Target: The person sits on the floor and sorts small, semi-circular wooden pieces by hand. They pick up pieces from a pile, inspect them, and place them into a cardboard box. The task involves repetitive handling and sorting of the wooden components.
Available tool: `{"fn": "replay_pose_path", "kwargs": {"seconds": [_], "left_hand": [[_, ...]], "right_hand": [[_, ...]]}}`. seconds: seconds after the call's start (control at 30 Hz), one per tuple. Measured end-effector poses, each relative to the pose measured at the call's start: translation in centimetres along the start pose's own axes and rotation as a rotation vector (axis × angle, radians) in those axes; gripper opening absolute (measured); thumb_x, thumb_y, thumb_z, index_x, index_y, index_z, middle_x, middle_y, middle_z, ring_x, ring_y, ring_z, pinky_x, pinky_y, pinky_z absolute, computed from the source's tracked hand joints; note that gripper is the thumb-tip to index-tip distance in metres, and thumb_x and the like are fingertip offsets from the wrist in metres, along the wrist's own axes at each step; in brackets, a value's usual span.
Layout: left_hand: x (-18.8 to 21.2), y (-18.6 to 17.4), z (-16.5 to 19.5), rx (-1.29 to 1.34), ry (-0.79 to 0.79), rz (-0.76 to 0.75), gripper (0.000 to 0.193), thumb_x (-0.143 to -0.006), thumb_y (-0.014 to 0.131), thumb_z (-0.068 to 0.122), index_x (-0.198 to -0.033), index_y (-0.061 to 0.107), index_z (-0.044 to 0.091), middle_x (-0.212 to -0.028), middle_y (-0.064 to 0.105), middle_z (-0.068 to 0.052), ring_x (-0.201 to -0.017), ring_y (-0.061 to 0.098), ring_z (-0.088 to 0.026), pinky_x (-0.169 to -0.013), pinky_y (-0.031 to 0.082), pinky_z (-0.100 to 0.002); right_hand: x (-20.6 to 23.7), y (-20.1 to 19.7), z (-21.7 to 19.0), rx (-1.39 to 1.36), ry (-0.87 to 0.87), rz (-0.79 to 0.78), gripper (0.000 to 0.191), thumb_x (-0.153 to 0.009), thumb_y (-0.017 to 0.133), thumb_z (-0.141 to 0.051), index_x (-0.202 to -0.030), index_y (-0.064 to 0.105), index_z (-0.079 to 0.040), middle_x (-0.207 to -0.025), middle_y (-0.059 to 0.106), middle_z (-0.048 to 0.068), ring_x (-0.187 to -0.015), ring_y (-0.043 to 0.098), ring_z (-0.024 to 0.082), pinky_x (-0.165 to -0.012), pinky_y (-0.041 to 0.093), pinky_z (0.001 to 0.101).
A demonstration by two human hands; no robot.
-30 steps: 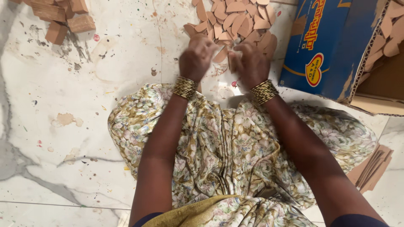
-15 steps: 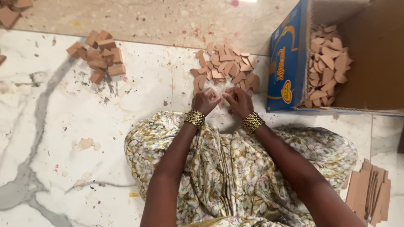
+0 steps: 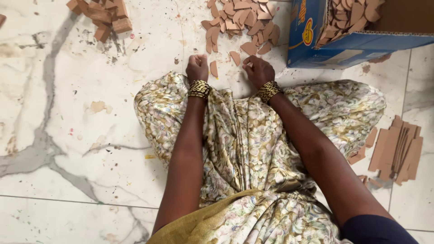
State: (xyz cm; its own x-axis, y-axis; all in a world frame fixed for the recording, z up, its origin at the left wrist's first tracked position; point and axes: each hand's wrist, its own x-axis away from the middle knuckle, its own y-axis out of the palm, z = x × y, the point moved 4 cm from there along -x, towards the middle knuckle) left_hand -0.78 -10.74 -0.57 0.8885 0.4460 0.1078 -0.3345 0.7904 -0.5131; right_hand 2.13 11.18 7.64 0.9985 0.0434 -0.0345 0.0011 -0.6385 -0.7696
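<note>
— Left hand (image 3: pixel 197 68)?
— Curled into a loose fist on the marble floor (image 3: pixel 58 135), nothing visibly pinched.
— Right hand (image 3: pixel 257 70)?
— Fingers bent down, resting on floor; grip unclear.
— Cardboard pieces?
— Two loose pieces (image 3: pixel 214 68) between both hands, pile (image 3: pixel 242 20) just beyond, beside blue box (image 3: pixel 312 45).

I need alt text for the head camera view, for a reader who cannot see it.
A seated person's left hand and right hand rest on a marble floor beside small brown cardboard pieces; a blue box holds more.
</note>
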Motion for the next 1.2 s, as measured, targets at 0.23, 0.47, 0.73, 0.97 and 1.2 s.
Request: {"fn": "replay_pose_path", "kwargs": {"seconds": [0.23,0.47,0.73,0.97,1.2], "left_hand": [[2.9,0.9,2.3,-0.515,0.163,-0.265,0.06,-0.077,0.084,0.044,-0.107,0.058,-0.001,-0.108,0.068,-0.024,-0.092,0.072,-0.034,-0.079,0.061,-0.041],[3.1,1.0,3.6,-0.509,0.26,-0.169,0.037,-0.089,0.073,0.034,-0.1,0.062,0.0,-0.103,0.068,-0.026,-0.092,0.069,-0.042,-0.078,0.059,-0.049],[1.1,1.4,2.7,0.018,-0.086,-0.298,0.035,-0.096,0.065,0.035,-0.094,0.071,0.0,-0.089,0.08,-0.021,-0.073,0.076,-0.026,-0.071,0.06,-0.038],[1.8,5.5,2.0,0.831,-0.399,-0.603,0.019,-0.096,0.061,0.02,-0.113,0.062,0.011,-0.092,0.071,-0.01,-0.069,0.068,-0.017,-0.055,0.056,-0.027],[3.3,10.2,19.7,0.605,0.259,-0.556,0.028,-0.106,0.059,0.025,-0.111,0.067,-0.002,-0.099,0.073,-0.012,-0.084,0.072,-0.016,-0.067,0.061,-0.029]], "right_hand": [[1.4,0.9,-0.4,0.213,-0.1,0.166,0.015,-0.095,0.071,-0.02,-0.109,0.068,-0.016,-0.095,0.073,0.011,-0.082,0.069,0.032,-0.07,0.055,0.0489],[-0.3,0.6,-2.0,0.141,-0.202,0.212,0.023,-0.092,0.069,-0.026,-0.112,0.068,-0.014,-0.103,0.073,0.014,-0.086,0.069,0.036,-0.071,0.055,0.0493],[-3.6,1.9,-2.7,0.12,0.161,-0.054,0.036,-0.098,0.073,-0.042,-0.095,0.062,-0.008,-0.081,0.07,0.016,-0.073,0.067,0.034,-0.069,0.054,0.0482],[-2.7,0.3,-0.2,-0.555,0.188,-0.169,0.021,-0.083,0.081,-0.021,-0.089,0.066,-0.007,-0.073,0.064,0.001,-0.062,0.059,0.01,-0.055,0.049,0.0302],[-3.9,-14.9,-0.1,-0.393,-0.286,0.351,0.017,-0.098,0.078,-0.019,-0.101,0.068,-0.006,-0.087,0.067,0.003,-0.075,0.062,0.01,-0.066,0.052,0.0256]]}}
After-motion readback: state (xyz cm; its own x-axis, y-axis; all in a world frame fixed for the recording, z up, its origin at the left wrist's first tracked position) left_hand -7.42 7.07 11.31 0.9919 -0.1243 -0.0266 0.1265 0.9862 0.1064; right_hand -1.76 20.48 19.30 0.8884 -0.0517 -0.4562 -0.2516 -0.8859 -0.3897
